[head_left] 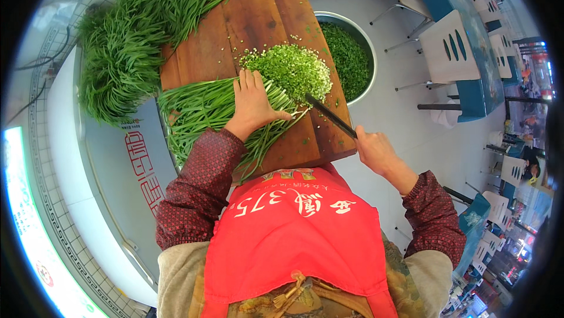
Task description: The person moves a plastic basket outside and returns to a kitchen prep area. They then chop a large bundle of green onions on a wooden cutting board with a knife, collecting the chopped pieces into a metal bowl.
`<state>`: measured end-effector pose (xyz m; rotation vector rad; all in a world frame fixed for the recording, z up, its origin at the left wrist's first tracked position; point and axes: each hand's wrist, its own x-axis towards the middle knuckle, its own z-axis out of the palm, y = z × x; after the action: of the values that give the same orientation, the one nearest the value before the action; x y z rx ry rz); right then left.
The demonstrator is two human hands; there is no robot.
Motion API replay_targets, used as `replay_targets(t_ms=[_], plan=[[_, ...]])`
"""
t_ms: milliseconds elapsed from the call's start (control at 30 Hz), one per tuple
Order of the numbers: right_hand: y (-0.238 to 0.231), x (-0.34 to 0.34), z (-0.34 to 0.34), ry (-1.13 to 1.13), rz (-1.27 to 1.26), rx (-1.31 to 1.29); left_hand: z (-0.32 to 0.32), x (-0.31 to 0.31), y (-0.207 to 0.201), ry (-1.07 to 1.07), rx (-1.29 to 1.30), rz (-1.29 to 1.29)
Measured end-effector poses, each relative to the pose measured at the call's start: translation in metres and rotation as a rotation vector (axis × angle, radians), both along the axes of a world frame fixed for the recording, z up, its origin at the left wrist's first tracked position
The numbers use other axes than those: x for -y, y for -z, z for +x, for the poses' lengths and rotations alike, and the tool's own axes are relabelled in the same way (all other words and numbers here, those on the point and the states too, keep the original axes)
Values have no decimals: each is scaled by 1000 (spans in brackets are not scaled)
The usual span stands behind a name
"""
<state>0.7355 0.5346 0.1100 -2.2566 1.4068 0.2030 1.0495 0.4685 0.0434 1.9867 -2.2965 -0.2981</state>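
Observation:
My left hand (pixel 254 103) lies on a bunch of garlic chives (pixel 197 112) on a wooden chopping board (pixel 205 59). Its fingers are stretched out over the stalks, with the thumb apart toward the cut ends. In my right hand (pixel 376 150) is the handle of a knife (pixel 330 117), its dark blade seen nearly edge-on. The blade's far end reaches the cut ends of the bunch, beside a heap of chopped chives (pixel 294 71). Small chopped bits lie scattered on the board around the heap.
A large pile of uncut chives (pixel 126 42) hangs over the board's far left. Right of the board, a round metal basin (pixel 371 59) holds chopped greens. A grey appliance top (pixel 120 159) is at the left. White chairs (pixel 449 48) and blue-covered tables (pixel 487 86) stand at the right.

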Motion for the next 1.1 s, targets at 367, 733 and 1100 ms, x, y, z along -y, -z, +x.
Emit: replay_targets(t_ms=[367,733,1100], plan=[[-7,0,-13,-102,82,-102,-13,-49,6,295,-199,-244],[6,10,18,-111,101,-35,-23,-69,28,320,-117,-263],[-6,1,-8,-116,19,-39,-20,-54,32,171,-204,-317]])
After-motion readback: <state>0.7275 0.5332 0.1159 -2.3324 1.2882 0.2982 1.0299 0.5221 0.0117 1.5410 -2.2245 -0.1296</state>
